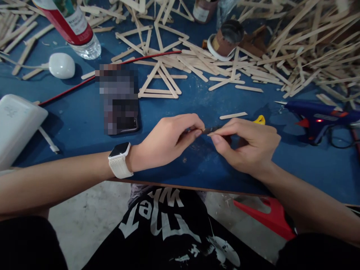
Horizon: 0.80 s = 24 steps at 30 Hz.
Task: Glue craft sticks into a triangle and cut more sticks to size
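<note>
Over the near middle of the blue table (180,165), my left hand (165,137) is closed in a pinch, thumb against forefinger. My right hand (247,144) pinches close by, its fingertips a short gap from the left ones. A thin dark strip (208,130) shows between the two sets of fingertips. I cannot tell whether it is held or lies behind them. A yellow loop-like part (260,120) pokes out behind my right hand, the rest of it hidden. Just beyond my right hand lies a single wooden craft stick (233,116).
Glued stick triangles (160,82) and a phone (122,101) lie ahead. A blue glue gun (323,116) with a lit red light is at right. Loose sticks (303,48) heap at the back right. A bottle (73,26) and power bank (21,123) are left; a red-handled tool (267,217) is below the edge.
</note>
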Each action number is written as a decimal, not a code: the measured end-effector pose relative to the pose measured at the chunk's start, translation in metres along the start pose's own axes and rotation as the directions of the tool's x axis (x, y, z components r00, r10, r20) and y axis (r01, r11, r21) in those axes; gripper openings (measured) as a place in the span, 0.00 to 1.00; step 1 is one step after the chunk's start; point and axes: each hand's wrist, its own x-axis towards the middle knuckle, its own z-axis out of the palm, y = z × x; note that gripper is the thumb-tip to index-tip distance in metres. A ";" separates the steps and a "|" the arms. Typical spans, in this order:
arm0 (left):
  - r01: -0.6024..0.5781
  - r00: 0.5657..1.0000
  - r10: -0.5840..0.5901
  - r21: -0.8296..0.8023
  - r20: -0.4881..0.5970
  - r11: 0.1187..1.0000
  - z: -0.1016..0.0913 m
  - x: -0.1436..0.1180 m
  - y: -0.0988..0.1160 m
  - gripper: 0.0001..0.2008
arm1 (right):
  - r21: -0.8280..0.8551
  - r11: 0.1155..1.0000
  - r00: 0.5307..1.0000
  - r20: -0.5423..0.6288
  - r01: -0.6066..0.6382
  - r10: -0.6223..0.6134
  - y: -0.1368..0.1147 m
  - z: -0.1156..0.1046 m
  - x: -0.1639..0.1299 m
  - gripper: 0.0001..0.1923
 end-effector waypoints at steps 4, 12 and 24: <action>0.100 0.995 -0.100 -0.241 0.010 0.965 -0.001 0.003 0.005 0.08 | 0.012 1.000 0.999 -0.042 0.001 -0.001 0.003 0.000 0.001 0.08; 0.191 0.980 -0.196 -0.412 0.030 0.891 -0.001 0.002 0.008 0.11 | 0.032 0.999 0.998 -0.057 -0.023 0.025 0.004 0.000 -0.001 0.07; 0.222 0.974 -0.217 -0.464 0.065 0.857 0.000 0.002 0.006 0.11 | 0.064 0.998 1.000 -0.019 0.007 -0.005 0.008 -0.003 0.005 0.07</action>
